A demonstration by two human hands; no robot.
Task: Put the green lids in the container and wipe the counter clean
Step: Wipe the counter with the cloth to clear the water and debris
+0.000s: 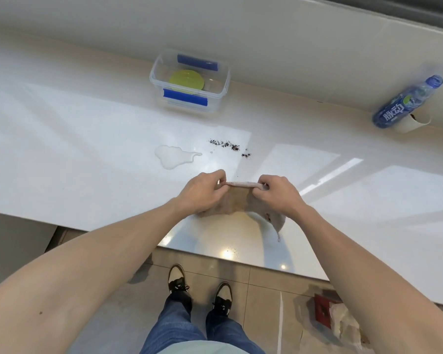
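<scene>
I hold the cloth (241,198) low over the bench (87,154), left hand (202,191) and right hand (278,194) with fingers pinched on its folded top edge, likely readying a wiping pad; puddle (174,155) and crumbs (228,145) wait beyond, green lids (187,80) lie inside the container (223,80)

Seen from above, a left hand (202,191) and right hand (279,194) pinch the folded top edge of a beige cloth (241,200) between their fingers (221,178), above a white counter (87,149). Just beyond the fingers lie a water puddle (173,155) and dark crumbs (228,144). Farther beyond stands a clear container (189,81) holding green lids (187,79). Far right of the fingers, a blue bottle (405,102) lies on its side.
</scene>
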